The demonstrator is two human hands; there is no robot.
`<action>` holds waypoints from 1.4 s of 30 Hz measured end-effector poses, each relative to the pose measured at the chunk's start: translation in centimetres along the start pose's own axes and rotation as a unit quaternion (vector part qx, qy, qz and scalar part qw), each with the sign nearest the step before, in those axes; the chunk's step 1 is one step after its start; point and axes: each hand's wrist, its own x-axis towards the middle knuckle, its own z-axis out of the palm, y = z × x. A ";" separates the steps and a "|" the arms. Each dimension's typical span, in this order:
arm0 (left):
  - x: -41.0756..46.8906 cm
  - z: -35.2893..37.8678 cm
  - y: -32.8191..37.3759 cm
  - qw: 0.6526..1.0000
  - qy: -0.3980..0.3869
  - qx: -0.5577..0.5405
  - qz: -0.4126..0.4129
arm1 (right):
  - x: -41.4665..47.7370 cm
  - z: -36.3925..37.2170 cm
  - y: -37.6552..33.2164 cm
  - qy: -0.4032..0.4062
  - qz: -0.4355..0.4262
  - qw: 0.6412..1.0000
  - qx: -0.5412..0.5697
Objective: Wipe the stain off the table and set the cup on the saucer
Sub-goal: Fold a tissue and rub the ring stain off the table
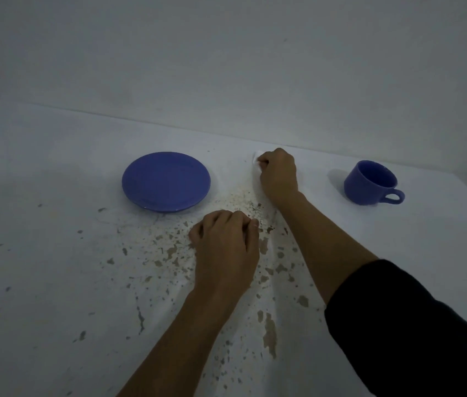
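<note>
A blue saucer (165, 181) lies flat on the white tablecloth (54, 253), left of centre. At the right stands an upright blue cup (371, 181), its handle pointing right. A brownish speckled stain (169, 250) spreads over the cloth from below the saucer towards the near edge. My right hand (279, 174) is far out between saucer and cup, shut on a small white tissue (256, 160) that touches the cloth. My left hand (226, 247) rests on the stain with its fingers curled into the tablecloth, which creases around it.
A plain grey wall rises behind the table's far edge (169, 124). Folds in the cloth (266, 282) run between my two forearms. My right arm wears a dark sleeve (412, 325).
</note>
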 end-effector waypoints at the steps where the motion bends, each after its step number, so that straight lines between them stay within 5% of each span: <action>1: 0.0 0.1 -0.1 1.000 -0.002 0.005 0.003 | 0.8 0.4 -0.2 -0.012 -0.011 1.000 0.005; 16: 0.0 0.0 0.2 0.998 0.023 -0.049 -0.014 | -9.0 -3.8 -0.9 -0.168 -0.226 0.957 0.073; 31: -0.3 -0.7 -0.2 0.999 -0.034 -0.007 0.009 | -10.9 -5.2 2.5 0.030 -0.007 0.999 -0.026; 36: -0.7 -1.2 0.1 0.999 -0.037 -0.036 -0.002 | -13.1 -4.0 -0.6 -0.006 -0.101 0.995 0.012; 42: -1.7 -2.4 -0.1 0.995 -0.016 -0.094 0.009 | -9.8 -4.6 0.2 -0.026 -0.030 0.999 -0.028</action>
